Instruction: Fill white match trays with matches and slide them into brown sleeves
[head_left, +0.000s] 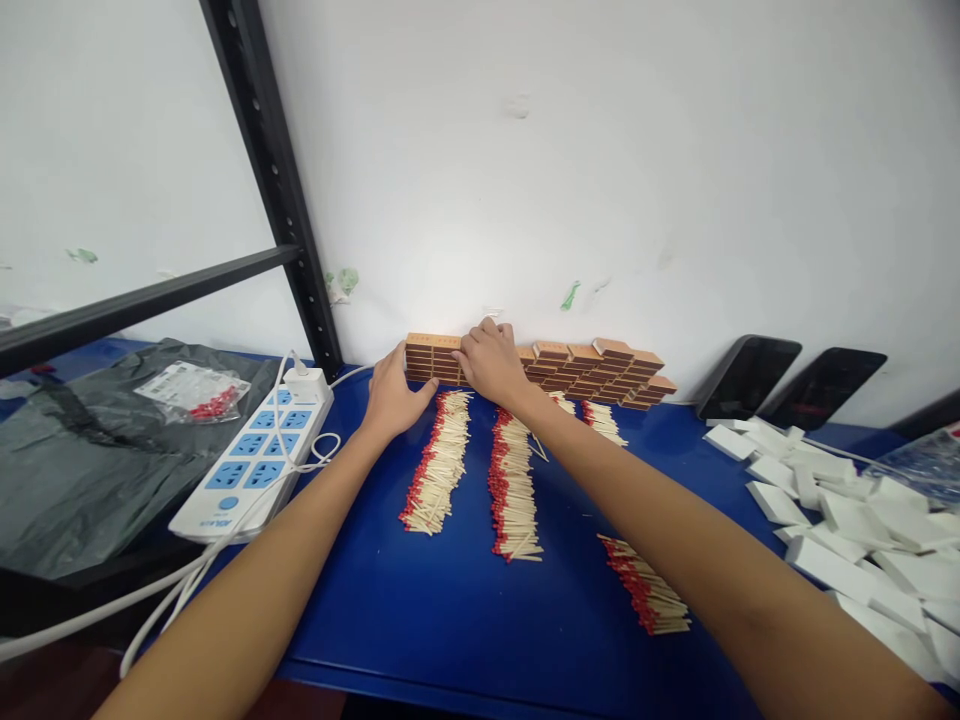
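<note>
A row of stacked brown matchboxes (564,372) runs along the foot of the wall, even at the left and stepped at the right. My left hand (397,392) touches the left end of this row, thumb reaching along the front, fingers apart. Over the row's middle, my right hand (493,362) bends its fingers down onto the top boxes and grips there; the fingertips are partly hidden. Below the stack lie red-tipped matches in strips: a left strip (437,465), a middle strip (515,490) and a shorter one (646,588) nearer me. My right forearm covers part of the matches behind it.
A white power strip (251,455) with cables lies left on the blue table (450,620), beside a grey plastic bag (112,460). White match trays (847,520) are heaped at the right. Two dark phones (750,375) lean on the wall. A black rack post (274,190) rises at left.
</note>
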